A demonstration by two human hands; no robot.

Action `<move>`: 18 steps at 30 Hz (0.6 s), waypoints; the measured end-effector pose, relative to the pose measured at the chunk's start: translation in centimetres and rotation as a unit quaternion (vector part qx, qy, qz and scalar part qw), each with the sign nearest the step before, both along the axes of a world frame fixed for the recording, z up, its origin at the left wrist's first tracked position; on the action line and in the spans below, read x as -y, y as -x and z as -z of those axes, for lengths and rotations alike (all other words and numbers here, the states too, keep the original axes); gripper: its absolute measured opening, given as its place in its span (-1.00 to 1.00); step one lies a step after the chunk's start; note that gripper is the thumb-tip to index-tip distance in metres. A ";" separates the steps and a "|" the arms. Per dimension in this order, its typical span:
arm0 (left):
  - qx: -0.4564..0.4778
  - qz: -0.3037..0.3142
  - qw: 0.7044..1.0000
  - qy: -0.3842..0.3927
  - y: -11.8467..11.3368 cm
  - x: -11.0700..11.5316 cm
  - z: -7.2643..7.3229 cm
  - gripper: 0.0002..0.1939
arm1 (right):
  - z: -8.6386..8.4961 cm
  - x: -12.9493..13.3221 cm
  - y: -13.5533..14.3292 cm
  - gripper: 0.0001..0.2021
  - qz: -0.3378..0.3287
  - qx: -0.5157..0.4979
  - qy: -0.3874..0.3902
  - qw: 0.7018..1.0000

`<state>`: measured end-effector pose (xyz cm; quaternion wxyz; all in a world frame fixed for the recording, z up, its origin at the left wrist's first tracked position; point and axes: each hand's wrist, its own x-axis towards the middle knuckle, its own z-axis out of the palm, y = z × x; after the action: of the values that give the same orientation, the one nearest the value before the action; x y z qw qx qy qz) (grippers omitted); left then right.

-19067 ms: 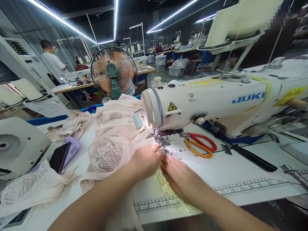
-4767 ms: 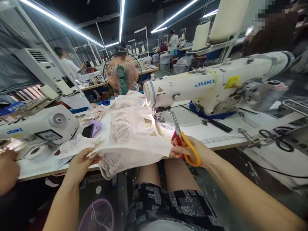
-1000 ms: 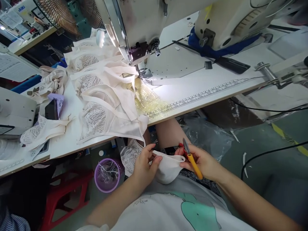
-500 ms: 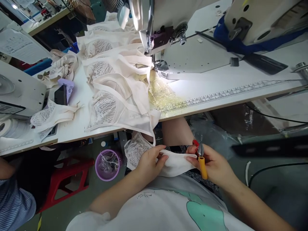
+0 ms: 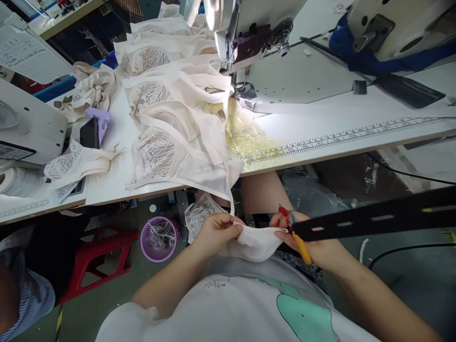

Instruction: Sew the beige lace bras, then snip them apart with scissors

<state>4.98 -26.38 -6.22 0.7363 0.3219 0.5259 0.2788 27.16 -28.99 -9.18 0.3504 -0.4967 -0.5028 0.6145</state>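
Note:
Over my lap, a white bra (image 5: pixel 261 243) with a lace cup is held between both hands. My left hand (image 5: pixel 216 233) pinches its band between thumb and fingers. My right hand (image 5: pixel 326 252) is closed around small thread snips (image 5: pixel 302 249) with red and orange handles, while its fingertips pinch the band's other end. The band's upper edge is drawn fairly straight between the hands. A strap runs up from near my left hand to the cream lace bras (image 5: pixel 156 152) piled on the table. A black slotted strip partly hides the right hand.
The sewing machine (image 5: pixel 263 42) stands above the white table (image 5: pixel 320 135), which has a ruler strip along its edge. Below are a purple basket (image 5: pixel 143 240) and red stool (image 5: pixel 103 254). The black slotted strip (image 5: pixel 395 216) crosses from the right. Another person's striped sleeve (image 5: pixel 35 294) shows left.
The black strip has swung left across my right hand. My left fingers have closed more tightly on the band, and the thread snips have tilted slightly.

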 end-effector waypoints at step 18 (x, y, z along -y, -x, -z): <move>-0.032 0.024 0.998 -0.043 0.3 -0.4 -0.8 -0.78 | 0.3 0.0 0.7 -0.77 0.061 -0.064 -0.018 0.996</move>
<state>4.68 -26.00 -5.44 0.7109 0.3746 0.5290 0.2729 26.48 -28.95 -9.50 0.4270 -0.4799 -0.4592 0.6136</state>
